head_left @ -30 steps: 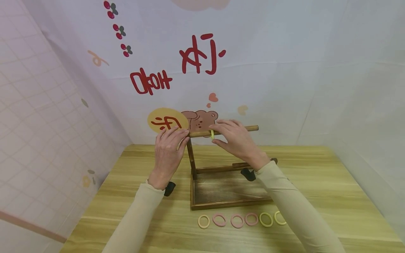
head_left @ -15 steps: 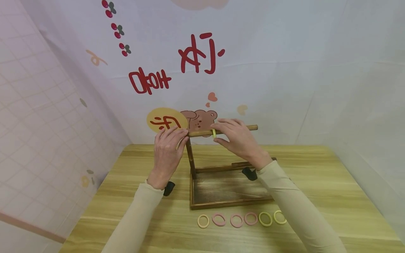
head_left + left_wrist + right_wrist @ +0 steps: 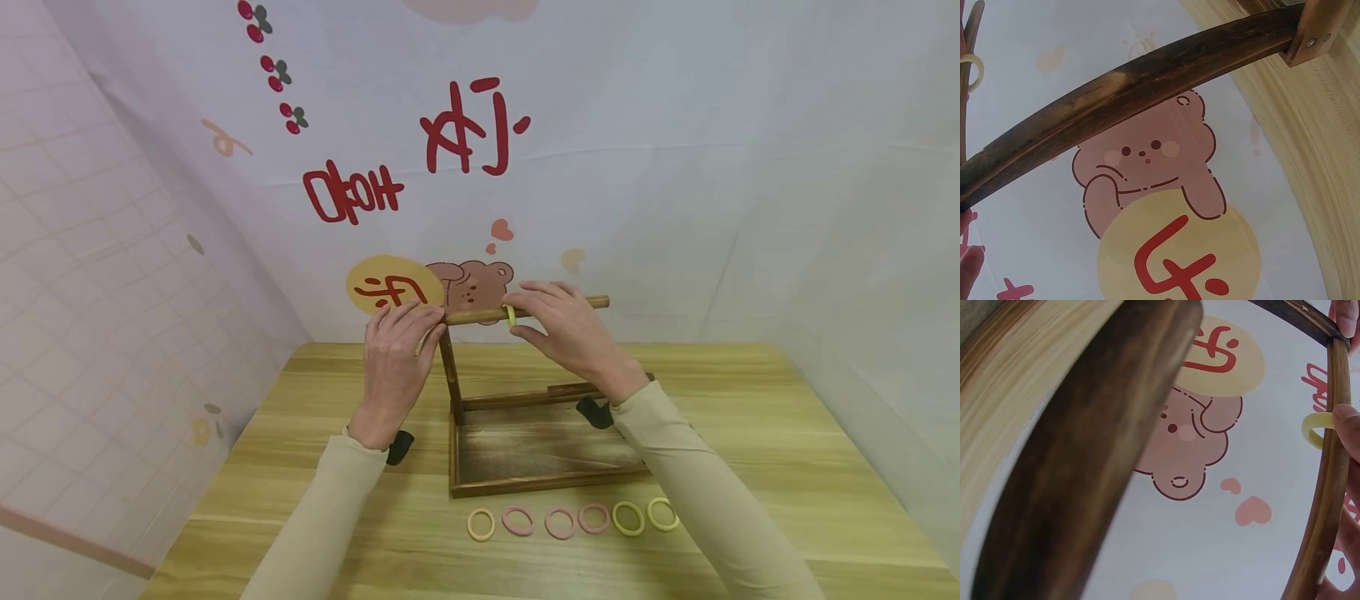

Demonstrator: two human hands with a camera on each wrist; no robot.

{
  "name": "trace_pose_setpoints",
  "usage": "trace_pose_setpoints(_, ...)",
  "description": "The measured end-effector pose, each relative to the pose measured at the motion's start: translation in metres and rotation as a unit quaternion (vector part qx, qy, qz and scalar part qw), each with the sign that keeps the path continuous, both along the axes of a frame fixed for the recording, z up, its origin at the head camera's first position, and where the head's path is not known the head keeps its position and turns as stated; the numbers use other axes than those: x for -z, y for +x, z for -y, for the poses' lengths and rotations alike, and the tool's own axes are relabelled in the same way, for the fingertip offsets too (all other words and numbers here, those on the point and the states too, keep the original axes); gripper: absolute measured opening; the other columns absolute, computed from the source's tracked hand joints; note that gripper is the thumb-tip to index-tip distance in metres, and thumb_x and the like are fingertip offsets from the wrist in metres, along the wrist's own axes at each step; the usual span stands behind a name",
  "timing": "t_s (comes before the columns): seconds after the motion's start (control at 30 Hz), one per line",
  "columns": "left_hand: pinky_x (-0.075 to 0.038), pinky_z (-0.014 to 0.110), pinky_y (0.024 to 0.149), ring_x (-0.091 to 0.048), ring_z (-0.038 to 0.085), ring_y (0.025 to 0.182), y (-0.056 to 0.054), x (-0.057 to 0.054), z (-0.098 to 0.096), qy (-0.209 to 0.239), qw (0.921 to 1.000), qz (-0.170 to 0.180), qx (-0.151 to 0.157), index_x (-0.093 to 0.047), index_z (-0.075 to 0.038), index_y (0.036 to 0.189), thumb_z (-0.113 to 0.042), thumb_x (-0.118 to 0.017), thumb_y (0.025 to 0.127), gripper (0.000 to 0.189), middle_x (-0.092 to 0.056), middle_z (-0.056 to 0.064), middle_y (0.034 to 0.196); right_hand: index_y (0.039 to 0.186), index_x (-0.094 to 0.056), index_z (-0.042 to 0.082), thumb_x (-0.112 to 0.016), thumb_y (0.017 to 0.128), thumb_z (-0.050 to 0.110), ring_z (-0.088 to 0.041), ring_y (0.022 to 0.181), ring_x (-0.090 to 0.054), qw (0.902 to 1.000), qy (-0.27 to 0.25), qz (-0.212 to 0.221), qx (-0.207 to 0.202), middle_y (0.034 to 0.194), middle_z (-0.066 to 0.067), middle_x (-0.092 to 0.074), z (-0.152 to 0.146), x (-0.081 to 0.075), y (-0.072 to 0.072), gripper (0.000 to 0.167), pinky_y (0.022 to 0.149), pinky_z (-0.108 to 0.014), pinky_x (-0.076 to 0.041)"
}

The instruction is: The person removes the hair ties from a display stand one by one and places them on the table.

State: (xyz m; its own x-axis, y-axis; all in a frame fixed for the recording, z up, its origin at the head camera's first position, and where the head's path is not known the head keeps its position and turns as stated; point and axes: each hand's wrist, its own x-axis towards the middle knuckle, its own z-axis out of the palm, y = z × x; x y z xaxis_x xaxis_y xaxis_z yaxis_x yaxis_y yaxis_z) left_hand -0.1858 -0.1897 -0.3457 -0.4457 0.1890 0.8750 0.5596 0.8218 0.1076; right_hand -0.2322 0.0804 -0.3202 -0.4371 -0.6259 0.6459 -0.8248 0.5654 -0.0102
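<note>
A wooden rod (image 3: 480, 317) lies level across the top of a brown wooden stand's upright (image 3: 452, 375). My left hand (image 3: 397, 358) grips the rod's left end where it meets the upright, with the fingertips on top and the thumb below. Around the rod sits a pale yellow ring (image 3: 1314, 429), hanging a little off its side in the right wrist view. My right hand (image 3: 562, 325) pinches this ring between thumb and fingers, its fingers reaching over the rod. The rod's far right end sticks out free beyond the right hand.
Below is the stand's shallow tray base (image 3: 540, 486) on a wood-grain table (image 3: 765, 433). In front of it lie a row of loose rings: a cream ring (image 3: 481, 525), pink rings (image 3: 559, 523) and yellow rings (image 3: 628, 518). A printed white wall sheet (image 3: 675, 208) stands close behind.
My right hand has slid the yellow ring slightly to the right along the rod. My left hand has kept its grip at the rod's left end.
</note>
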Motion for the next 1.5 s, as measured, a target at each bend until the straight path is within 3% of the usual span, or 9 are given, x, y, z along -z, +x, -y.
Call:
trace_pose_setpoints(0.23,-0.040,0.059,0.111,-0.066,0.033,0.120,0.000,0.000,0.000,-0.001,0.9999,0.011,0.000,-0.079,-0.005,0.116,-0.012,-0.077,0.095,0.022,-0.077,0.009,0.115,0.129,-0.069,0.009,-0.084,0.089,0.019,-0.032,0.131,-0.059,1.0000,-0.006,-0.001,0.004,0.128,-0.008,-0.072,-0.002,0.001,0.000,0.044,0.108,-0.055,-0.043)
trace_pose_setpoints(1.5,-0.042,0.061,0.108,-0.068,0.037,0.115,-0.002,0.001,0.001,0.001,0.9999,-0.009,0.005,-0.079,-0.003,0.113,-0.011,-0.080,0.091,0.023,-0.078,0.011,0.112,0.131,-0.069,0.008,-0.084,0.089,0.017,-0.034,0.131,-0.059,0.9988,-0.030,0.010,0.037,0.129,-0.011,-0.071,-0.018,0.002,0.002,0.046,0.109,-0.060,-0.041)
